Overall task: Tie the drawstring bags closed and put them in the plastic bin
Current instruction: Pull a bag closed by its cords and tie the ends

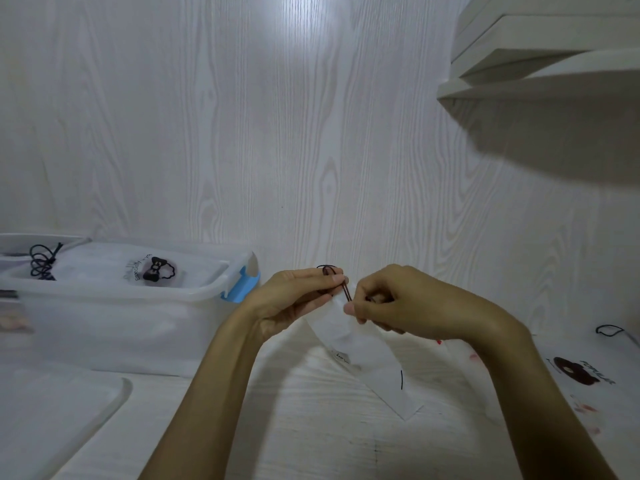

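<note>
Above the white table (311,427), the left hand (294,299) and right hand (391,303) each pinch the dark drawstring (347,292) of a frosted bag (360,344) held between them, with the plastic bin (114,327), a bow-printed bag (138,268) already inside, close on the left, its lid (52,417) lying nearer, and a bear-printed bag (581,372) lying flat to the right.

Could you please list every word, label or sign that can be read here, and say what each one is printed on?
"POPULAR", roughly, beside a brown bear print, on the bag lying at the right; partly blurred.
"Especially for you", or close to it, beside a black bow print, on the bag in the plastic bin; small and only partly legible.
Small dark print on the bag held in both hands: too small to read.
</note>
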The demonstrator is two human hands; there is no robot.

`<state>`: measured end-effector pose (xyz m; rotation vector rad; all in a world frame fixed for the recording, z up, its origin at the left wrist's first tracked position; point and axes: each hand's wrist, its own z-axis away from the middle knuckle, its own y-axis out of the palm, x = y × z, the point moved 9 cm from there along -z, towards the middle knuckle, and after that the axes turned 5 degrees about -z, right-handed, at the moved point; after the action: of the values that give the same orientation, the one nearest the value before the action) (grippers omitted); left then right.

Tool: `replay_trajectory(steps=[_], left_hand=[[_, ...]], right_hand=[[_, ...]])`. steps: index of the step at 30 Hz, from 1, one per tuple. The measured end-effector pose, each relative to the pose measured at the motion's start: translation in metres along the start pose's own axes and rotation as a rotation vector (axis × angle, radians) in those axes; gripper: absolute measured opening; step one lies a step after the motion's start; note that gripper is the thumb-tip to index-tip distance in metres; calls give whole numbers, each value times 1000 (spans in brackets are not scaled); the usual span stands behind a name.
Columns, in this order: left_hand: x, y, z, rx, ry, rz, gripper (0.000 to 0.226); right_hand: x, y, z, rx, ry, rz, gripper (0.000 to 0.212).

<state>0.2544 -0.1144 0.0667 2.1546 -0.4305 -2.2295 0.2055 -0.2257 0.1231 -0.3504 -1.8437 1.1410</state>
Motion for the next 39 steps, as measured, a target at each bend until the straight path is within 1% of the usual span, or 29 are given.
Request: replay_trajectory(steps=[4, 6, 7, 8, 9, 11, 12, 13, 15, 17, 19, 23, 25, 28, 30, 33, 35, 39], left_hand=[[-2, 0, 3, -5, 9, -29, 11], [-3, 0, 4, 0, 11, -63, 11], [-3, 1, 4, 10, 10, -80, 11], [-3, 2, 5, 25, 9, -98, 10], [-3, 3, 6, 43, 6, -117, 10], [-3, 7, 8, 78, 7, -156, 12], [-3, 8, 8, 90, 11, -176, 15], [-3, 10, 9, 100, 17, -193, 19], [-4, 11, 9, 109, 32, -216, 25], [-6, 10, 9, 103, 48, -234, 26], [-6, 10, 9, 101, 53, -253, 23], [-7, 14, 10, 119, 67, -305, 31], [-9, 15, 10, 121, 89, -324, 31], [-16, 13, 10, 98, 164, -326, 20], [-25, 11, 10, 61, 252, -339, 18], [-38, 10, 14, -10, 408, -422, 17], [-44, 8, 16, -69, 487, -472, 18], [-48, 2, 19, -146, 575, -439, 21]], right_hand=[[0, 9, 4, 90, 46, 67, 26], [1, 12, 9, 144, 76, 88, 33], [1, 9, 11, 138, 92, 103, 38], [-2, 2, 10, 83, 103, 125, 41], [-4, -9, 8, -21, 105, 150, 39], [-4, -32, 4, -262, 29, 136, 23], [-3, -34, 2, -304, -28, 93, 19], [-2, -29, -2, -277, -74, 51, 24], [-7, -10, -12, -150, -106, 15, 33], [-11, 2, -17, -92, -102, -5, 33], [-13, 1, -18, -96, -86, -60, 27], [-19, -3, -13, -101, -43, -95, 18], [-21, -7, -12, -137, -35, -120, 12], [-25, -10, -13, -187, -18, -213, 8], [-31, -11, -14, -218, 14, -333, 8], [-41, -13, -14, -263, 69, -528, 7], [-45, -15, -12, -263, 92, -614, 10], [-47, -12, -11, -229, 110, -690, 10]])
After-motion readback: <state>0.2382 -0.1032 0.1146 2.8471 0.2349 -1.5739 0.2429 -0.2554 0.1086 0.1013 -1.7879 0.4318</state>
